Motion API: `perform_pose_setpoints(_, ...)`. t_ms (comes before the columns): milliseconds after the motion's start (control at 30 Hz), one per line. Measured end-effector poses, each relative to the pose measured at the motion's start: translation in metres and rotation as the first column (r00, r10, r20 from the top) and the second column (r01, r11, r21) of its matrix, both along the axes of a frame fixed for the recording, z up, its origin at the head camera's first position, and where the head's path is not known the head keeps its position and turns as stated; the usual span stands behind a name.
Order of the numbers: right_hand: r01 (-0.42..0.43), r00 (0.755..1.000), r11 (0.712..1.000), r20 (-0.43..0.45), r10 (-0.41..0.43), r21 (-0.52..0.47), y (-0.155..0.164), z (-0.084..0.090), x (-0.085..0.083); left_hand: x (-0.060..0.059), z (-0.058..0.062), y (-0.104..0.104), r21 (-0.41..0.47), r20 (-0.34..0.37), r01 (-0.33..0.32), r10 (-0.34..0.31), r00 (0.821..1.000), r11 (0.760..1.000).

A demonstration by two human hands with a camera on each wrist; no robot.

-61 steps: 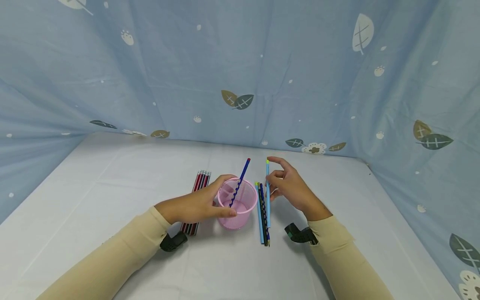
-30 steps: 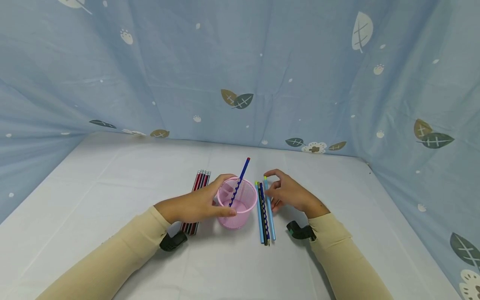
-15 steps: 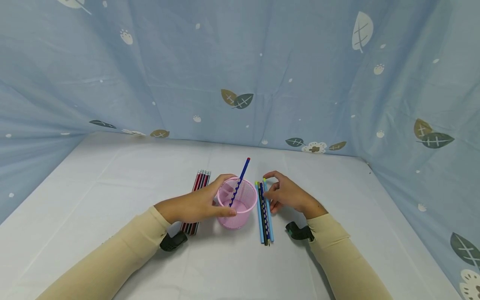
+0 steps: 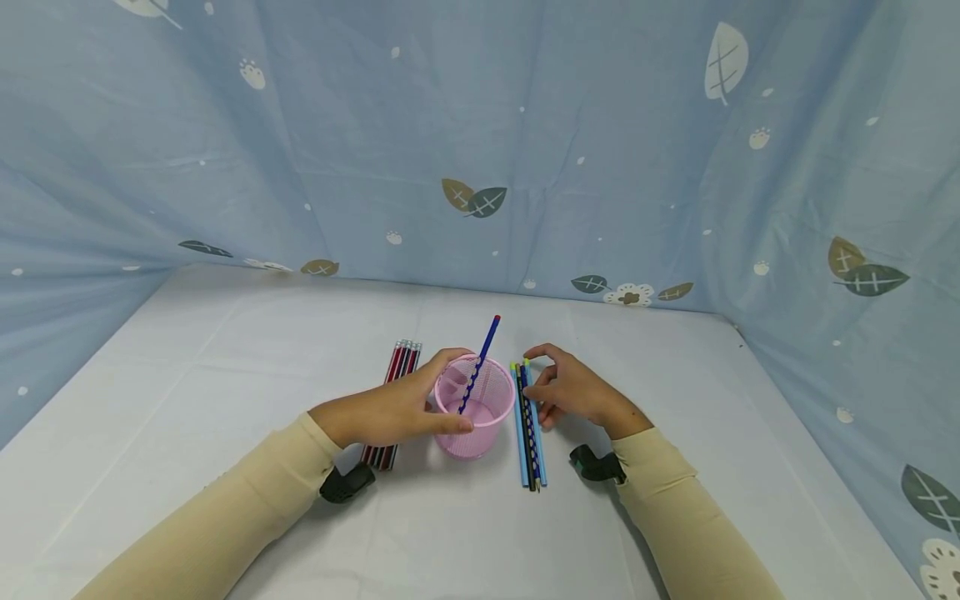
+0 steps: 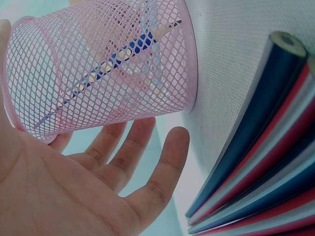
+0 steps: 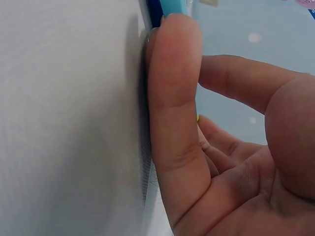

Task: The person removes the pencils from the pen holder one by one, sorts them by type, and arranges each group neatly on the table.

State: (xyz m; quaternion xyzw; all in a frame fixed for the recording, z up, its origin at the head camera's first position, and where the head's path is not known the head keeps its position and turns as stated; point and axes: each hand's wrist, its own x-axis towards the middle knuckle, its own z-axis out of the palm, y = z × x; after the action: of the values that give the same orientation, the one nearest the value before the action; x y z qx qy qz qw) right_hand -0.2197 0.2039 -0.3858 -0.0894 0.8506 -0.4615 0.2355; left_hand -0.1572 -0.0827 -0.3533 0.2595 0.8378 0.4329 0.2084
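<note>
My left hand (image 4: 393, 411) grips a pink mesh cup (image 4: 476, 410) standing on the white table; thumb in front, fingers behind. In the cup leans a dark blue dotted pencil (image 4: 481, 357) with a red end. The left wrist view shows the cup (image 5: 108, 64) and that pencil (image 5: 115, 54) through the mesh. Right of the cup lies a tight row of blue pencils (image 4: 528, 429). My right hand (image 4: 572, 392) rests beside the row, fingers touching its outermost light-blue pencil (image 4: 538, 450). In the right wrist view a finger (image 6: 174, 98) lies against that pencil (image 6: 173, 6).
A bundle of red and black pencils (image 4: 395, 392) lies left of the cup, partly under my left wrist, and shows close up (image 5: 266, 162) in the left wrist view. Blue leaf-print cloth (image 4: 480, 142) walls the table (image 4: 225, 350) at the back and sides.
Two seconds ago my right hand held the light-blue pencil raised. It has laid it on the table and slid it left against the row. The left hand and cup stayed still.
</note>
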Motion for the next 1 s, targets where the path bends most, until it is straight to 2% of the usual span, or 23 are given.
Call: perform_pose_setpoints(1000, 0.012, 0.999, 0.998, -0.033, -0.009, 0.064, -0.0021, 0.0008, 0.0012, 0.0003, -0.0006, 0.0002, -0.002, 0.006, -0.005, 0.005, 1.0, 1.0)
